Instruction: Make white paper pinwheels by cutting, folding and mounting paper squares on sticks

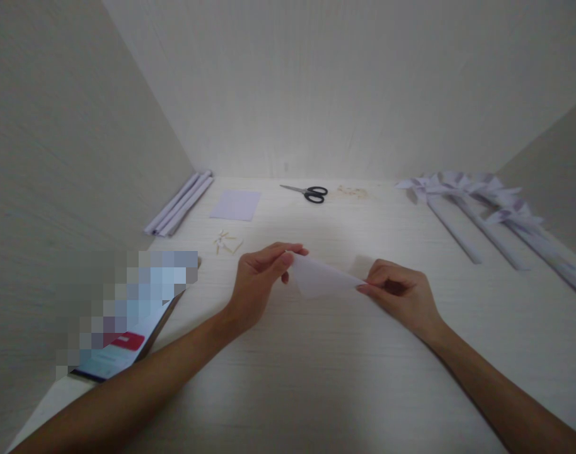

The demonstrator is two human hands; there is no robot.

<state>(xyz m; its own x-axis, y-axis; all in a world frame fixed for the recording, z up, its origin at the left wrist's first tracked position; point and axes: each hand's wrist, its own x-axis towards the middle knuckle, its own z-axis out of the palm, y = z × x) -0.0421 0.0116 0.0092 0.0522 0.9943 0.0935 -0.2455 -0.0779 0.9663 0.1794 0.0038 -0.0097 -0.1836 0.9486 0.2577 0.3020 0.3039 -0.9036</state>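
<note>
A folded sheet of white paper (319,277) with a triangular outline is stretched between my two hands above the table. My left hand (264,274) pinches its left corner between thumb and fingers. At the other end, my right hand (394,287) grips the pointed right corner between thumb and forefinger. Beyond the hands, black-handled scissors (311,193) lie with their blades pointing left. A square of pale paper (236,205) lies flat to the left of the scissors.
Rolled paper tubes (181,202) lie at the back left, near small sticks (226,241). Light scraps (351,192) lie right of the scissors. Several paper pinwheels on sticks (477,195) rest at the right. A phone (137,328), partly pixelated, leans against the left wall (89,157).
</note>
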